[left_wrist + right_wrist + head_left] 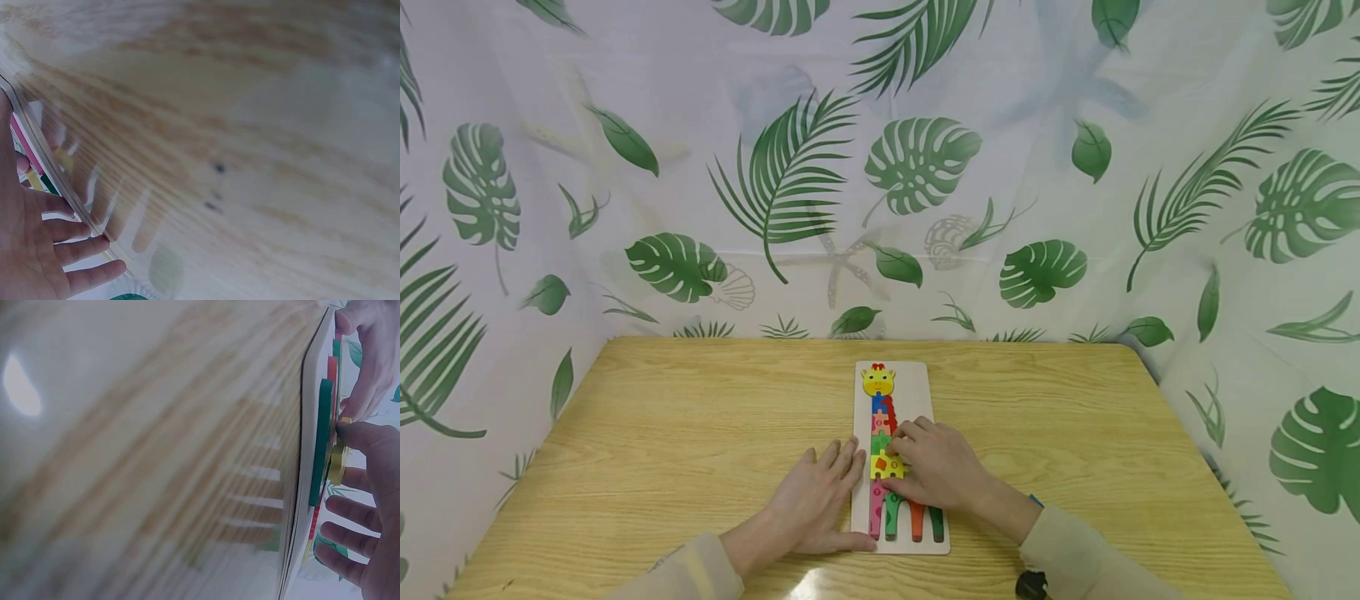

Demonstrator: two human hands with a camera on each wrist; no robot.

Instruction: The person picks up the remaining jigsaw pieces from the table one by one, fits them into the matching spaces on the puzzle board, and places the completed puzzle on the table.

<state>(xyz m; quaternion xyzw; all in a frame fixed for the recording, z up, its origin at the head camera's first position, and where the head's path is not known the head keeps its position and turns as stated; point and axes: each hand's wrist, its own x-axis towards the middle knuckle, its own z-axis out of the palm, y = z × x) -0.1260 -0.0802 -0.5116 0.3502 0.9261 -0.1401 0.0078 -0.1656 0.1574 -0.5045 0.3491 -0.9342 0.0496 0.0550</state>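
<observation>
A white giraffe puzzle board (862, 517) lies on the table, with coloured pieces making up the head, neck, body and legs. My right hand (943, 462) reaches over its right side. Between thumb and index finger it pinches a yellow puzzle piece (337, 464), which stands slightly proud of the other pieces in the right wrist view. My left hand (820, 500) lies along the board's left edge with its fingers extended, the thumb touching the lower left corner. A dark green leg piece (322, 437) sits near the board's edge. My right hand hides part of the giraffe's body.
The wooden table (700, 433) extends around the board on every side. Behind it hangs a white curtain (820, 183) with green leaf prints, which also encloses both sides. A dark round object (1031, 585) shows beside the right sleeve.
</observation>
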